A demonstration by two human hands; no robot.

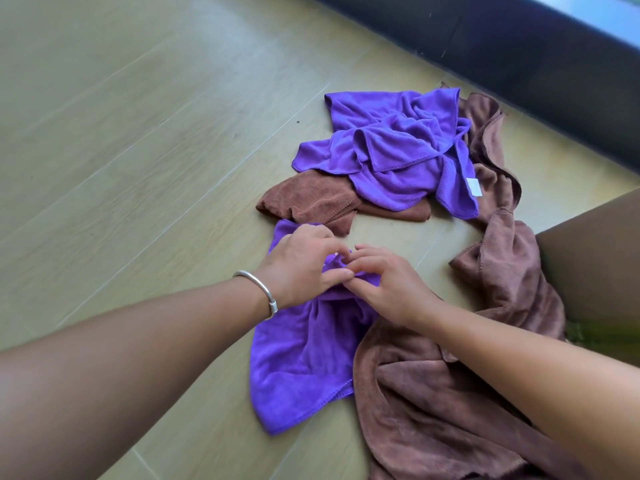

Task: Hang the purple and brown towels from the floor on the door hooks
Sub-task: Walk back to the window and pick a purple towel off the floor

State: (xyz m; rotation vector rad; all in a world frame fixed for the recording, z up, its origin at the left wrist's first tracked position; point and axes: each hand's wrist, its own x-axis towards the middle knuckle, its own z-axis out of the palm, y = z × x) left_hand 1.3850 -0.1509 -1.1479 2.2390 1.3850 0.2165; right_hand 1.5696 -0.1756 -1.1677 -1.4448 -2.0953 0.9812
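Here, both hands [346, 271] pinching plush, crumpled purple towel [304, 358], wood-grain floor [121, 133]

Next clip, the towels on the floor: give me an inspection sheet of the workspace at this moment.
Surface: pale wood-look plank floor, a few dark specks.
Job's things: near purple towel under both hands; far purple towel crumpled over a small brown towel; large brown towel trailing on the right. All on the floor, none hung.
Clutter: nothing seen.
Grippers: left hand and right hand pinch a bunched fold of the near purple towel; silver bangle on the left wrist.
Cables: nothing seen.
Surroundings: dark wall base top right; door hooks out of view.
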